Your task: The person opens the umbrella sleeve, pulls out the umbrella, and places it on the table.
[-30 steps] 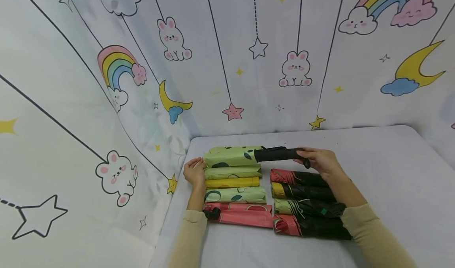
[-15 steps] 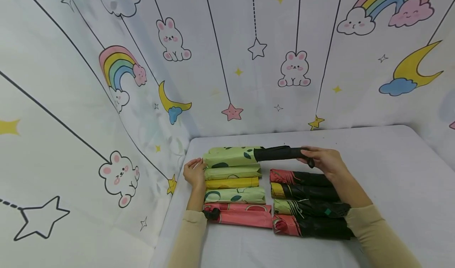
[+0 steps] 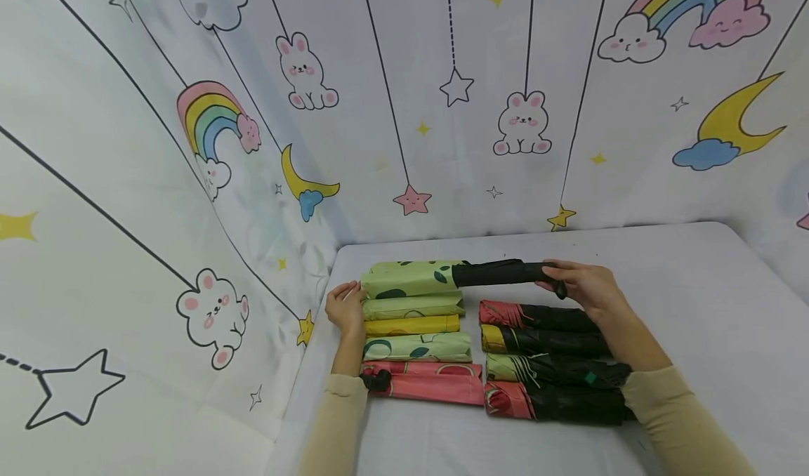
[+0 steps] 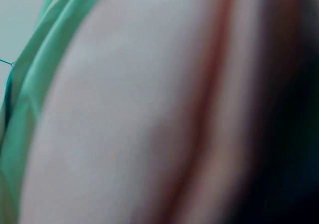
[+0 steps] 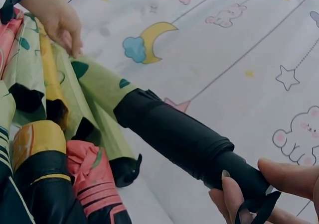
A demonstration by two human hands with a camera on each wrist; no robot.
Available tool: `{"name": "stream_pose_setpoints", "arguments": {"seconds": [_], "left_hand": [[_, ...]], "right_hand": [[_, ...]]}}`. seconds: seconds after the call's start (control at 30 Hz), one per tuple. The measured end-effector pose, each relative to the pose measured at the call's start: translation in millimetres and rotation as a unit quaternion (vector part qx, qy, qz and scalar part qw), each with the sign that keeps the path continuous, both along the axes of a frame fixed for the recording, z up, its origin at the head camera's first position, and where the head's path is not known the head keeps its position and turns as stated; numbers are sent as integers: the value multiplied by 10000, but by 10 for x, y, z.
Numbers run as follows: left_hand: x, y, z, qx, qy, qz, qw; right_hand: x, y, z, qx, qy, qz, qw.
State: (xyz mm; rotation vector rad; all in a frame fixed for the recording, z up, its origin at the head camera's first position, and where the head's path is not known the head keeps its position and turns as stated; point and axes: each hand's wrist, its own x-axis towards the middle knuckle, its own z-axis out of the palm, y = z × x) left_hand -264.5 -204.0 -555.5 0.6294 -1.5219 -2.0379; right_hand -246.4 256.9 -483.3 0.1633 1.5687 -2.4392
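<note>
A folded black umbrella (image 3: 499,272) (image 5: 184,137) sticks out of a light green patterned sleeve (image 3: 411,279) (image 5: 97,87) at the far end of the left row. My right hand (image 3: 584,286) (image 5: 269,194) pinches the umbrella's handle end, where a black strap hangs. My left hand (image 3: 346,306) (image 5: 57,17) rests with its fingers against the closed end of that green sleeve. The left wrist view is a blur of skin and green cloth.
Two rows of folded umbrellas lie on the grey table (image 3: 682,300): green, yellow and pink sleeved ones (image 3: 417,349) at left, black-tipped ones (image 3: 550,364) at right. Cartoon-printed cloth walls (image 3: 442,111) stand close behind and to the left.
My right hand has drawn the black umbrella a little to the right, out of the green sleeve. The left hand has stayed in place.
</note>
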Motion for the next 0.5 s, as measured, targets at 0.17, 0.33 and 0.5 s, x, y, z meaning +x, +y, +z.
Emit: {"name": "stream_pose_setpoints", "arguments": {"seconds": [0.17,0.33,0.5], "left_hand": [[-5,-1,-10,-11,-18,12,10000],[-18,-2,-21,51,-36,57,10000],[-17,1,-20,116,-68,56,9999]], "right_hand": [[15,52,-1,39,-30,28,10000],[39,102,0,13,-50,-2,10000],[50,151,-5,15,-97,-19,9999]]}}
